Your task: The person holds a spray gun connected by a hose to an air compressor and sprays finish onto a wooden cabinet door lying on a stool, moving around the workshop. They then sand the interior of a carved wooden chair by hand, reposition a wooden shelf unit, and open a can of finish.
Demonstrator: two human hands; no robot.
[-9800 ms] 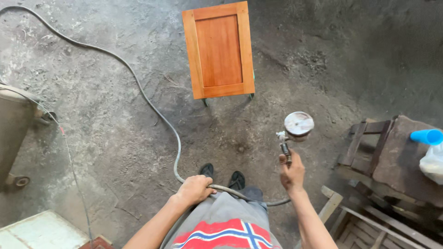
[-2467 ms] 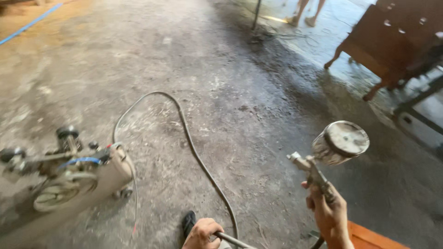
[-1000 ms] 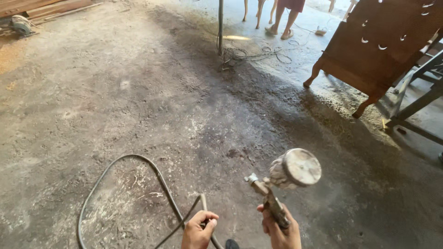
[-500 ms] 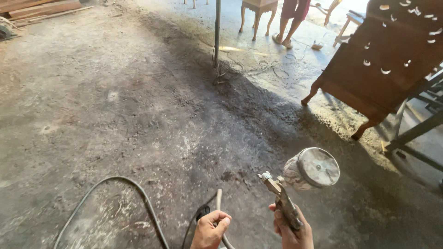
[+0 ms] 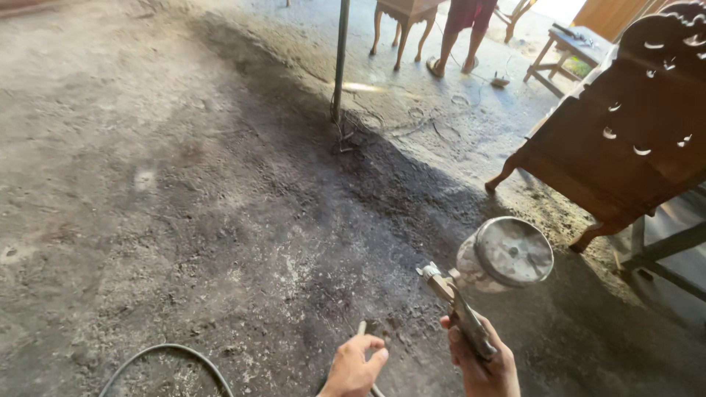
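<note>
The right hand (image 5: 482, 360) wraps its fingers tight around a dull metal spray gun (image 5: 485, 283) with a round, paint-crusted cup, above the rough concrete floor (image 5: 184, 184). The left hand (image 5: 354, 367) pinches a thin grey rubber hose (image 5: 158, 353) near the floor's lower edge.

Daylight is let in from the top right, where the far doorway area is pretty much blown out, and a bright glare patch is thrown on the concrete floor (image 5: 184, 220) just behind the metal pole (image 5: 340, 59). A broad dark band is cast diagonally across the middle of the floor, while the carved wooden cabinet (image 5: 632, 140) is left in shade with only small glints picked up on it. Focus is kept fairly sharp overall, though straight lines get bent a bit toward the edges and the lid of the spray gun cup (image 5: 507, 254) is lit up with a dull sheen.
</note>
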